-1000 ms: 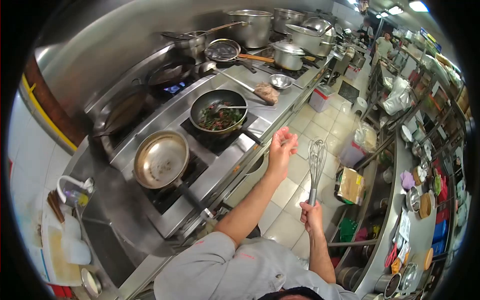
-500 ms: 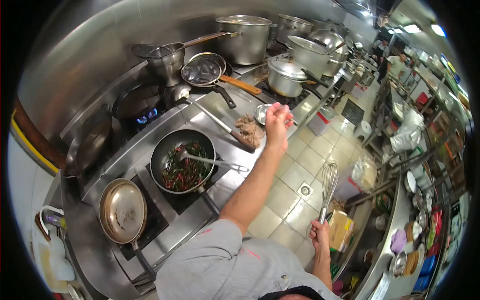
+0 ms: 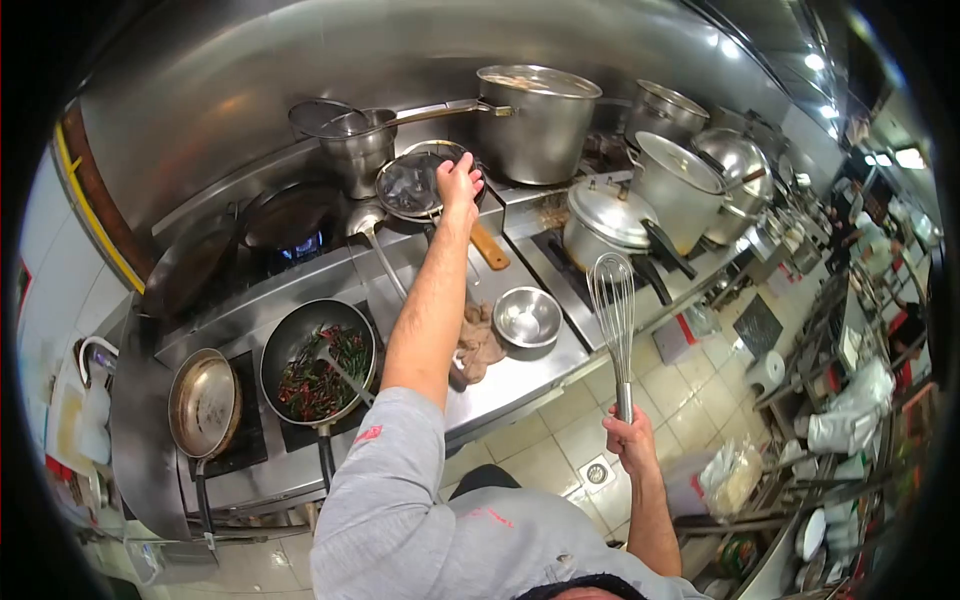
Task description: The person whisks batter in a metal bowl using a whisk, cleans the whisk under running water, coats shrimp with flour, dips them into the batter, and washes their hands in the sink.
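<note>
My right hand (image 3: 630,440) is wrapped round the handle of a wire whisk (image 3: 612,300), held upright with its loops on top. Reaching out over the stove, my left hand (image 3: 459,187) has its fingers apart and holds nothing that I can see. It is in front of a mesh strainer (image 3: 405,187); whether it touches the strainer is hidden. A wooden handle (image 3: 488,246) sticks out below that hand. A small steel bowl (image 3: 527,318) and a crumpled brown cloth (image 3: 480,345) lie on the counter to the right of my left forearm.
A black wok pan (image 3: 318,312) holds dark greens, red bits and a ladle. Beside it sits a worn frying pan (image 3: 203,405). A blue flame (image 3: 308,243) burns under a dark pan at the back. A lidded pot (image 3: 607,222) and a large stockpot (image 3: 538,125) stand to the right.
My left hand has moved left and away from me, from near the small bowl to the strainers, its fingers opening. The whisk has risen and moved left in view. The view has shifted.
</note>
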`<state>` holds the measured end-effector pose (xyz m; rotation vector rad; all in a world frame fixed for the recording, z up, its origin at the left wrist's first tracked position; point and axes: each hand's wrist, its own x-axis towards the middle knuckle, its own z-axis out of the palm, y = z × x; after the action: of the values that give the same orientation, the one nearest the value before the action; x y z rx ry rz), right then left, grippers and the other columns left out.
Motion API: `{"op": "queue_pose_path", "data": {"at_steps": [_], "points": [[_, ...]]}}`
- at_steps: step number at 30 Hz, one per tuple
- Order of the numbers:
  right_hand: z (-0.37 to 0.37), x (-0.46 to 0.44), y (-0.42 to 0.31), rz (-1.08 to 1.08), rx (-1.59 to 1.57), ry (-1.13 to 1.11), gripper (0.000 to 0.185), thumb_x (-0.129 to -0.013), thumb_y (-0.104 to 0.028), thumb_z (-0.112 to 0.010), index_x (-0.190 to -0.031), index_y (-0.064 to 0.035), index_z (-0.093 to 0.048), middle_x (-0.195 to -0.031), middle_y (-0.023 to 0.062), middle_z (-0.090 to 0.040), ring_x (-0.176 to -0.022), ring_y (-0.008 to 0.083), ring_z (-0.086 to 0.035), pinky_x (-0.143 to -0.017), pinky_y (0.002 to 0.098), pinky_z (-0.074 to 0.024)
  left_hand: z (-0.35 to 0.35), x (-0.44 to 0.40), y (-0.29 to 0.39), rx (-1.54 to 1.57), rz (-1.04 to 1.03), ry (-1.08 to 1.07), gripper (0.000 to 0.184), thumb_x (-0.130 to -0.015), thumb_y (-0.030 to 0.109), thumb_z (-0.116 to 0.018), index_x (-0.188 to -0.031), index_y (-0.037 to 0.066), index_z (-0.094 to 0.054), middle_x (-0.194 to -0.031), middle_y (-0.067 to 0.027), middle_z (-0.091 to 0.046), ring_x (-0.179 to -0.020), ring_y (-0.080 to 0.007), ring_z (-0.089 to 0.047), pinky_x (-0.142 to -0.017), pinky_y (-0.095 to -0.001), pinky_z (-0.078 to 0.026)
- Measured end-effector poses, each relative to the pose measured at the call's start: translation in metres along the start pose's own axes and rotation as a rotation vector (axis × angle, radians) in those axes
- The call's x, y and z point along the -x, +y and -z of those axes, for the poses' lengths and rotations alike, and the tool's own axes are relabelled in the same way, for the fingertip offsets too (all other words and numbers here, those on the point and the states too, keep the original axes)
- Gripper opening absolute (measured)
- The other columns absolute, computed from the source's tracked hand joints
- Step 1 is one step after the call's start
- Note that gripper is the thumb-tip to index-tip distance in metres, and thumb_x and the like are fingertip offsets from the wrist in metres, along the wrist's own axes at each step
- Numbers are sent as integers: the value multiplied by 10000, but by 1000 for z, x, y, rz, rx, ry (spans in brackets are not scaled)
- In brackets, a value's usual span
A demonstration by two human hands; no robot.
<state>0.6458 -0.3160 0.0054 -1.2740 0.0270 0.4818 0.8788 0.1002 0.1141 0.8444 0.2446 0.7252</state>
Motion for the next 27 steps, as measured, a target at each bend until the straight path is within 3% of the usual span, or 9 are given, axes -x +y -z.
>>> {"op": "queue_pose_path", "data": {"at_steps": [6, 9, 14, 16, 18, 21, 22, 24, 27], "points": [[-3, -84, -28, 3, 23, -88, 324, -715, -26, -685, -959, -23, -473, -571, -37, -391, -407, 55, -325, -362, 218, -225, -27, -105, -8, -4, -4, 27, 709, -785, 300, -686, -1289, 20, -274, -1304, -209, -334, -1018, -363, -491, -771, -472, -470], [-12, -126, -43, -32, 49, -123, 325, -714, -23, -680, -968, -22, -477, -579, -39, -380, -433, 50, -319, -378, 215, -224, -47, -148, -6, 95, 29, 189, 1069, -745, 359, -718, -1419, 72, 61, -1389, -253, -202, -1136, -420, -393, -843, -544, -436], [-39, -205, -76, -63, 124, -166, 316, -711, -27, -672, -964, -22, -483, -576, -36, -385, -434, 48, -327, -378, 216, -226, -48, -223, 0, 199, 64, 338, 1163, -715, 391, -743, -1404, 140, 161, -1331, -209, -292, -1045, -396, -445, -827, -543, -438], [-51, -240, -82, -14, 187, -187, 313, -705, -36, -669, -961, -21, -489, -567, -33, -396, -423, 50, -340, -377, 218, -234, -43, -246, -6, 302, 68, 293, 1062, -742, 281, -732, -1405, 182, 90, -1230, -176, -407, -913, -315, -527, -740, -472, -473], [-70, -275, -90, 19, 228, -210, 297, -704, -42, -664, -953, -22, -502, -562, -31, -415, -411, 53, -361, -366, 219, -243, -30, -270, -22, 203, -90, 216, 706, -733, 23, -649, -1246, 153, -182, -971, -102, -512, -602, -163, -524, -443, -286, -415], [-106, -323, -104, 25, 216, -284, 285, -709, -39, -655, -950, -20, -504, -559, -24, -418, -405, 61, -368, -354, 224, -240, -34, -246, -3, 203, -185, 351, 163, -702, -16, -615, -815, 16, -502, -653, -85, -537, -432, -149, -460, -387, -275, -383], [-119, -338, -110, 16, 211, -318, 281, -709, -37, -651, -947, -19, -504, -557, -22, -419, -401, 64, -369, -351, 227, -240, -28, -245, -1, 171, -238, 376, 105, -690, 3, -606, -743, 20, -516, -639, -75, -538, -448, -145, -472, -398, -273, -381], [-152, -364, -120, 37, 227, -356, 242, -718, -34, -628, -922, -24, -496, -545, -15, -418, -378, 74, -355, -341, 235, -231, -14, -236, 12, 125, -191, 263, 263, -665, 24, -615, -894, 21, -486, -703, -78, -543, -471, -153, -499, -365, -259, -370], [-201, -404, -130, 66, 218, -457, 179, -715, -45, -620, -827, -60, -481, -526, -29, -384, -363, 73, -307, -331, 246, -206, -17, -194, 39, 112, -198, 181, 118, -685, 44, -591, -769, 19, -512, -660, -65, -554, -483, -155, -528, -396, -266, -411]]}}
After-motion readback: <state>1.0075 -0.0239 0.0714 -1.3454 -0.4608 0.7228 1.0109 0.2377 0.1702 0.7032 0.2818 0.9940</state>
